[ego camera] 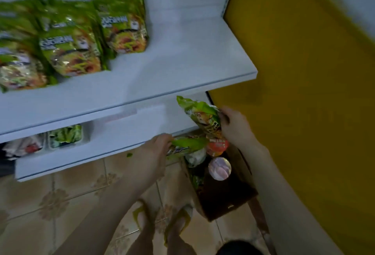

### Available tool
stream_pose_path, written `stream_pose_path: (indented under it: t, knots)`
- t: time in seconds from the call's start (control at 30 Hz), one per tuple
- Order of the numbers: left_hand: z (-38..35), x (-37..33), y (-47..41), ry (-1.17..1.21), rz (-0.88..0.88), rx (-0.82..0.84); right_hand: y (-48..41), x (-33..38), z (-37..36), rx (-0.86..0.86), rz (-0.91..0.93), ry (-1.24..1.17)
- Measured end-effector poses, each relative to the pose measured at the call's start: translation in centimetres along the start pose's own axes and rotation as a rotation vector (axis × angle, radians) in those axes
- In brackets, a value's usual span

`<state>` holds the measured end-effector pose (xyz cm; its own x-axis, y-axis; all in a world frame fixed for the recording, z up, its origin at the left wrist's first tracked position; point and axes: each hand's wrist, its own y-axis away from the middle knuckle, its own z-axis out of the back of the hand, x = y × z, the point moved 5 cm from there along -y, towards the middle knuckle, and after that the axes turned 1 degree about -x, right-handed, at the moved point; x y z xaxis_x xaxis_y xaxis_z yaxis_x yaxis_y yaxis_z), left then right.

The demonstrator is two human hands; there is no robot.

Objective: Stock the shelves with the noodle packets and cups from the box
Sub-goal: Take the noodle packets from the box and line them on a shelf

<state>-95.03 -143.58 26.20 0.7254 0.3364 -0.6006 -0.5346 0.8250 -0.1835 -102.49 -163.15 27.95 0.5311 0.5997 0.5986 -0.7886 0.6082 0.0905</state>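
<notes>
**Q:** Stock up and left of the box (229, 200)?
**A:** Upper shelf (182, 67): white, flat, smooth board. On it lie three overlapped groups of shelf packets (71, 47), glossy green film, rectangular. Their long axes run from the shelf's front edge toward its back, slightly tilted. The print is too blurred to read.

**Q:** Lower, still left of the box?
**A:** Lower shelf (121, 132), also white. Far left of the box it carries a green tub (66, 136) with rounded corners. A red-and-white tub (26, 147) sits beyond that, blurred.

**Q:** Hands?
**A:** Left hand (156, 149) is at the box's upper-left corner, its grip curled round the end of the low packet (188, 145). That packet is crinkled green film, long axis near horizontal, free end pointing right over the box opening. Right hand (235, 126) is above the box's far end, its grip pinching one edge of the raised packet (203, 116). This one's long axis is diagonal, top corner pointing up-left toward the upper shelf.

**Q:** The box itself?
**A:** Brown cardboard, open top, standing on the patterned tile floor (60, 204). Inside, two round lids face up: the red cup (218, 147) and, nearer the camera, the pink cup (219, 168) with a shiny lid. More green film lies against the box's left wall. The yellow wall (304, 92) rises right of the box.
</notes>
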Motion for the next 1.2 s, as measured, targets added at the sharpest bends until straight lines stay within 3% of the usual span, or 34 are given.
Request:
stream_pose_path:
  t: [0.3,0.57,0.87,1.2]
  knots:
    - [12.4,6.4,3.3,-0.058,0.151,-0.239,-3.0,12.1,-4.3,0.063,0.009,-0.287]
    - [17.7,10.5,6.6,-0.097,0.208,-0.383,-4.3,18.7,-8.0,0.101,0.084,-0.27]
    - [19.7,12.8,7.0,-0.123,0.269,-0.466,-7.6,20.0,-11.4,0.024,0.004,-0.443]
    - [20.4,13.2,1.4,-0.132,0.362,-0.585,-17.1,17.2,-11.9,-0.054,-0.154,-0.686]
